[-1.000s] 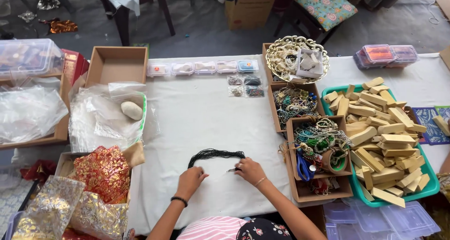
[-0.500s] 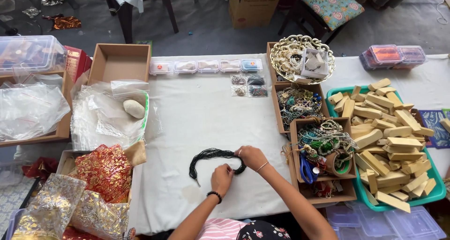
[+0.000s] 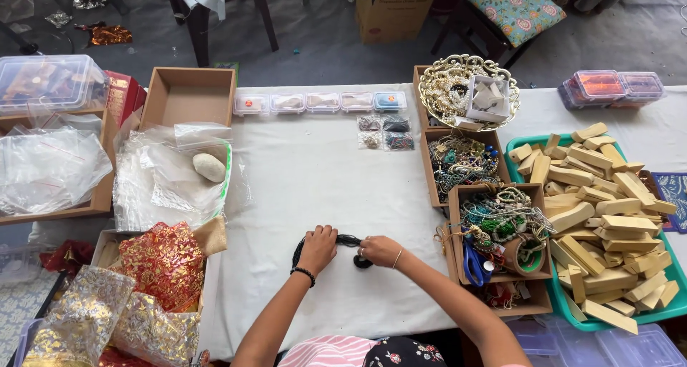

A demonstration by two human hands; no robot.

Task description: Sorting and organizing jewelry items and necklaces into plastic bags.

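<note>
A bundle of black cord lies bunched on the white tablecloth near the table's front edge. My left hand closes over its left end, fingers curled down on the strands. My right hand pinches the right end, with a small dark loop showing beneath the fingers. The two hands sit close together, almost touching. A dark bead bracelet circles my left wrist and a thin bangle my right. Most of the cord is hidden under the hands.
Cardboard boxes of beaded jewellery and a box with blue scissors stand right of my hands. A teal tray of wooden blocks fills the far right. Clear plastic bags with a white stone and red-gold pouches lie left.
The black cord, first spread in a long arc and then a loop, is now gathered into a tight bunch. Both hands have moved together over it.
</note>
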